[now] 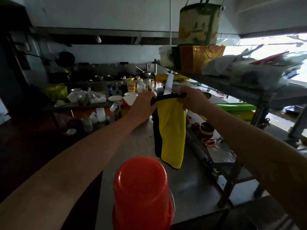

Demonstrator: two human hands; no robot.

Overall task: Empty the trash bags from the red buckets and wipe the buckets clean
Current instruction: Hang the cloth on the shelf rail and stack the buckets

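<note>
The steel table (191, 180) ran from the bottom of the frame up to the centre, with a metal shelf (232, 83) along its right side carrying a big tin (199, 24) and bags at the upper right.

The red bucket (142, 188) stood at the bottom centre on the near end of the table, turned bottom up with its mouth down, so its long axis was upright. No trash bag showed on it.

The yellow cloth (172, 130), black on its back face, hung in the centre of the frame with its long axis vertical. Its lower hem was just above and beyond the bucket's upturned base, apart from it.

Your left grip (142, 103) and right grip (192, 100) each pinched the cloth's black top edge, stretching it between them above the table. From both grips the bucket lay straight down the frame, below the hanging cloth and closer to you. I judge the left one slightly nearer, since that forearm passed just beside the bucket.

Nothing stood between cloth and bucket. Bottles (131, 85) and plates (116, 98) crowded the far end at centre left, and a small dark bowl (206, 128) with orange rings (210, 141) sat to the right, well apart from the bucket.
</note>
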